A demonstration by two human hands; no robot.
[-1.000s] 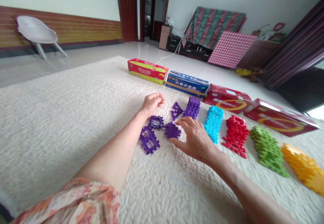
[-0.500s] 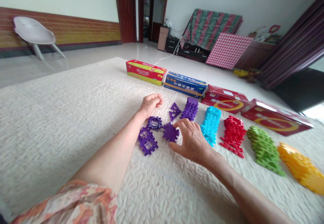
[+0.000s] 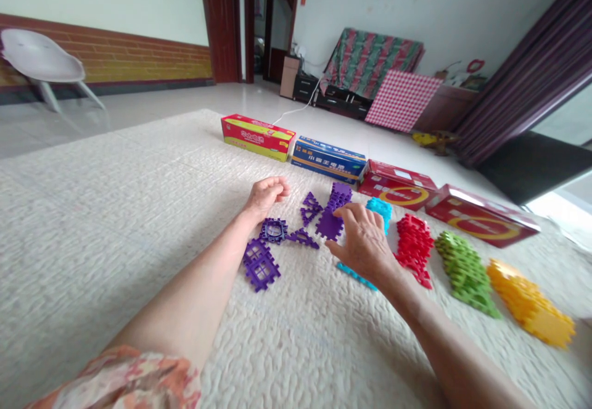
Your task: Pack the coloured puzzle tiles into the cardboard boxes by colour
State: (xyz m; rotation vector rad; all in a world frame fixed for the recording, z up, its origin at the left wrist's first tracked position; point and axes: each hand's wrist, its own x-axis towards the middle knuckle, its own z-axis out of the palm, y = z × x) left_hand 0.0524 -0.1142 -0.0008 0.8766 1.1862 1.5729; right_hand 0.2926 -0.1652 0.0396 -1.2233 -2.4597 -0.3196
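Note:
My right hand (image 3: pixel 363 239) has its thumb and fingers at the edges of a purple square interlocking tile (image 3: pixel 330 225). That tile lies at the near end of an overlapping row of purple tiles (image 3: pixel 342 193). My left hand (image 3: pixel 268 196) rests on the mat, its fingers curled in with nothing showing in them. Close to it are a dark purple tile with a round opening (image 3: pixel 274 230) and a purple window-frame tile (image 3: pixel 261 265). Purple triangular tiles (image 3: pixel 311 208) lie between my hands, one of them (image 3: pixel 303 238) nearer to me. My right hand partly hides the cyan tiles (image 3: pixel 379 210).
Rows of red tiles (image 3: pixel 415 248), green tiles (image 3: pixel 467 276) and yellow tiles (image 3: pixel 531 304) stretch to the right. Behind stand a red-and-yellow box (image 3: pixel 258 137), a blue box (image 3: pixel 328 160) and two dark red boxes (image 3: pixel 398 185) on the cream mat (image 3: pixel 139 181).
My right hand and the purple square tile have shifted away toward the purple row, uncovering a triangular tile. My left hand keeps its curled pose. The camera view has shifted slightly.

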